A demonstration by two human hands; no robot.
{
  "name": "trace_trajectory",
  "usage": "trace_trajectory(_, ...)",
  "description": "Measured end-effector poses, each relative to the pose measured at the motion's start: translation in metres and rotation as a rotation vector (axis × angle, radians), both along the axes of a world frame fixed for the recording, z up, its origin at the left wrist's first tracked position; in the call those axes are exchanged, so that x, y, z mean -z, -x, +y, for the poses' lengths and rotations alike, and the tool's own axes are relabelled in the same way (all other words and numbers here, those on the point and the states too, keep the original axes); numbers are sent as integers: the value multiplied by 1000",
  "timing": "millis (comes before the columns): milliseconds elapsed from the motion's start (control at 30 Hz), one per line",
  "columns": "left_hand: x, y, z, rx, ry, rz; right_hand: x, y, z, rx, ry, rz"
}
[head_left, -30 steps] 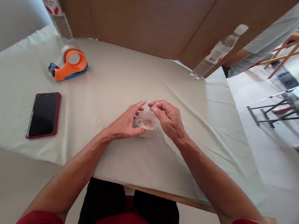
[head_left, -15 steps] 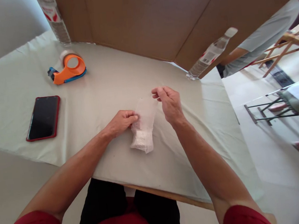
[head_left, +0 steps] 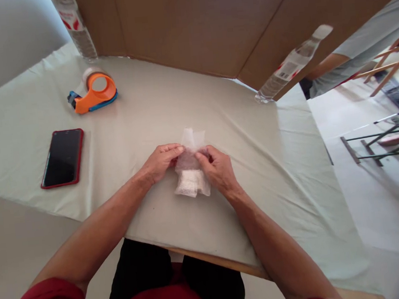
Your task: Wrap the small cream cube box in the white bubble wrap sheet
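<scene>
A translucent bubble wrap pouch (head_left: pixel 190 162) lies in front of me on the cloth, a whitish block showing through its lower end. My left hand (head_left: pixel 165 160) pinches the pouch's left edge between thumb and fingers. On the opposite edge, my right hand (head_left: pixel 217 166) is closed with the thumb pressing the wrap; its other fingertips are partly hidden. Above both hands the loose upper end of the wrap sticks up, creased in the middle.
An orange tape dispenser (head_left: pixel 100 93) and a red-cased phone (head_left: pixel 62 158) lie on the left of the cloth-covered table (head_left: pixel 138 103). Water bottles stand at the back left (head_left: pixel 77 29) and back right (head_left: pixel 289 70) by a cardboard panel (head_left: pixel 188 28). A person's sleeve (head_left: pixel 372 39) shows beyond it.
My right hand has come down and left from the upper right onto the pouch's right edge. The wrap's upper part is now gathered and creased. My left hand keeps its hold.
</scene>
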State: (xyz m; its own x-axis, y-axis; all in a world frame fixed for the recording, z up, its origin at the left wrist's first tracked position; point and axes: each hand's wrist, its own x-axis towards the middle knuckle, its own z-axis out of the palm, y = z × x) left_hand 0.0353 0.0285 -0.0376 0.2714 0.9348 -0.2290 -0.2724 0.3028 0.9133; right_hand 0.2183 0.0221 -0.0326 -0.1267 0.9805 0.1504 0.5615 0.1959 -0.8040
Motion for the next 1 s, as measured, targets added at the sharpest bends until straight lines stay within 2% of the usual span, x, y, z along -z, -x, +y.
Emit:
trace_trajectory(100, 3, 1, 4, -100, 6, 24, 5, -11, 8, 73, 48, 304)
trace_trajectory(167, 4, 4, 6, -184, -48, 97, 9, -15, 11, 126, 128, 477)
trace_trajectory(267, 1, 8, 5, -386, -208, 335, 15, -17, 15, 124, 284, 677)
trace_trajectory(333, -3, 8, 2, -440, -299, 499, 17, -16, 17, 86, 348, 748)
trace_trajectory(500, -11, 1, -9, -184, -363, 727, 11, -9, 14, -41, 418, 741)
trace_trajectory(600, -12, -3, -12, -125, -359, 829, 7, -1, 9, -122, 459, 768)
trace_trajectory(700, -11, -1, -8, -120, -328, 755, 7, 1, 9, -131, 453, 807)
trace_trajectory(767, -9, 5, -3, -166, -254, 586, 11, -3, 14, -52, 415, 790)
trace_trajectory(900, -5, 18, 10, -354, -36, 233, 18, -20, 26, 159, 290, 710)
trace_trajectory(1000, -4, 24, 15, -452, 1, 239, 19, -30, 30, 225, 207, 638)
